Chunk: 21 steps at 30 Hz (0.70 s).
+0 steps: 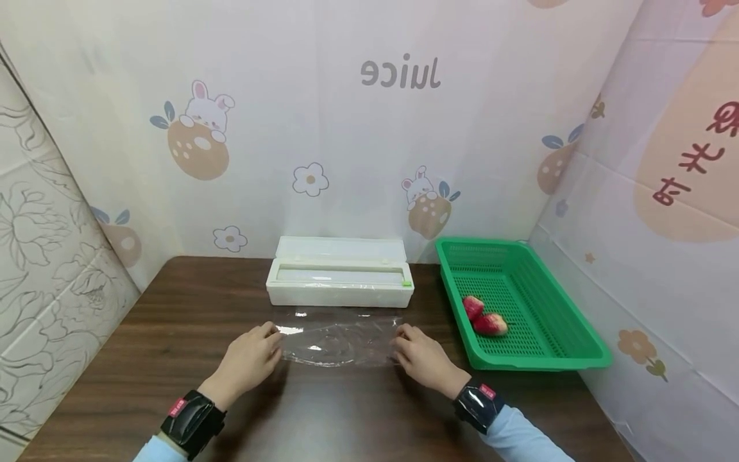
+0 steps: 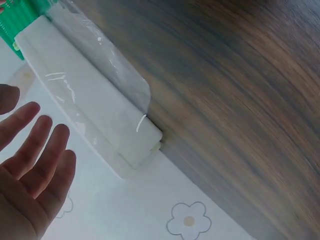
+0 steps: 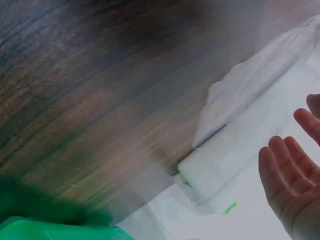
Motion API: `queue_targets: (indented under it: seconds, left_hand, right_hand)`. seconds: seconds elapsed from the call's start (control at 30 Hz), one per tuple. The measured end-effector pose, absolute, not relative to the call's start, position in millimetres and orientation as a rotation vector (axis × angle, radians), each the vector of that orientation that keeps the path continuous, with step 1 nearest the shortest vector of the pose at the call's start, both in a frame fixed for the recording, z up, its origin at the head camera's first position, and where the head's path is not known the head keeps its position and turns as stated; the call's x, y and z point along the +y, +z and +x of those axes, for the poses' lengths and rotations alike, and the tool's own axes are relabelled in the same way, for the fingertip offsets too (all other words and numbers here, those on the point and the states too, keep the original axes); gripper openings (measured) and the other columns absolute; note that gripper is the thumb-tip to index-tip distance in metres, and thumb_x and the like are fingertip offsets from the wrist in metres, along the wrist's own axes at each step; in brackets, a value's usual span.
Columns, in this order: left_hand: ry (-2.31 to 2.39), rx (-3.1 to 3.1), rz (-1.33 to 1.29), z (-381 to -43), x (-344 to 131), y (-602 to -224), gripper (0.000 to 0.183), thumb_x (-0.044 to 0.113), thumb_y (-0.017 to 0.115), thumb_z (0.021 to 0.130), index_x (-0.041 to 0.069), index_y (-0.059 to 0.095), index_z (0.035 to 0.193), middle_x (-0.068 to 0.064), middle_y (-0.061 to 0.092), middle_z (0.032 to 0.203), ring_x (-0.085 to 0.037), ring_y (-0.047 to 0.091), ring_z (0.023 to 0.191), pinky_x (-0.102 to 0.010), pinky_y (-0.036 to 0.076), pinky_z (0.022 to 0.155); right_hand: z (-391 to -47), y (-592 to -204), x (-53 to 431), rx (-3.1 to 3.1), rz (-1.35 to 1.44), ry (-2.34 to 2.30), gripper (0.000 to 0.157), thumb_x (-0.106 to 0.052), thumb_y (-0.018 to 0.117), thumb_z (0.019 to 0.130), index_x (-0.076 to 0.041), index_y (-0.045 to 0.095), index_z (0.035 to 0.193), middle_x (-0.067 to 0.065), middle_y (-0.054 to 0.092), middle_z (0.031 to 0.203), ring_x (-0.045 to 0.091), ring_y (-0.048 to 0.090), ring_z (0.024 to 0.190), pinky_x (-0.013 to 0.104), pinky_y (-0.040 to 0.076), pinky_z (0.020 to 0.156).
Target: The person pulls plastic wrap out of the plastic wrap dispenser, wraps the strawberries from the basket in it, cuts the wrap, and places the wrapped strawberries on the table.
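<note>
A sheet of clear plastic wrap (image 1: 331, 343) extends from the front of a white wrap dispenser box (image 1: 340, 295) over the brown table. At the sheet's left edge is my left hand (image 1: 251, 356); my right hand (image 1: 424, 359) is at its right edge. In the left wrist view, the left hand's fingers (image 2: 52, 160) are spread and loosely bent, thumb apart, with no film between them. The right wrist view likewise shows relaxed fingers (image 3: 280, 170) holding nothing. The film's near corners hang free in both wrist views. The dispenser's lid (image 1: 340, 248) stands raised behind it.
A green plastic basket (image 1: 562, 308) stands on the right side, with two red fruits (image 1: 491, 325) inside near its left wall. A small green piece (image 1: 407, 283) sits at the dispenser's right end. Printed wall sheets border the brown table (image 1: 335, 417) at the back and sides.
</note>
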<state>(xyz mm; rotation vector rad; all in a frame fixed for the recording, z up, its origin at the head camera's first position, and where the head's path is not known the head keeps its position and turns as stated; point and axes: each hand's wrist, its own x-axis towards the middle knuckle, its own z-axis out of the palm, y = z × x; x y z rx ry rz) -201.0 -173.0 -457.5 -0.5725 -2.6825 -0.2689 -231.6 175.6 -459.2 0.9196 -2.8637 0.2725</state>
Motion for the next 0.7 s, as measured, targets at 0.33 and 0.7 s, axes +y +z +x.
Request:
queue_targets:
  seconds: [0.33, 0.7]
  left_hand:
    - [-0.362, -2.624, -0.661, -190.1, -144.1, -459.0, 0.021, 0.017, 0.071, 0.075, 0.010, 0.069, 0.095, 0.001, 0.063, 0.091, -0.015, 0.061, 0.081, -0.033, 0.051, 0.064]
    - [-0.370, -2.617, -0.649, -176.8, -129.5, -455.4, 0.022, 0.019, 0.072, 0.075, 0.012, 0.070, 0.096, 0.005, 0.062, 0.086, -0.012, 0.058, 0.077, -0.027, 0.049, 0.062]
  right_hand:
    - [-227.2, -408.0, 193.9, -2.654, 0.886, 0.207, 0.036, -0.022, 0.067, 0.082, -0.012, 0.061, 0.117, 0.008, 0.055, 0.122, 0.021, 0.055, 0.109, 0.035, 0.051, 0.082]
    - [-275.8, -347.7, 272.0, -3.041, 0.554, 0.169, 0.050, -0.025, 0.059, 0.089, -0.001, 0.047, 0.131, 0.021, 0.048, 0.130, 0.038, 0.044, 0.119, 0.051, 0.040, 0.094]
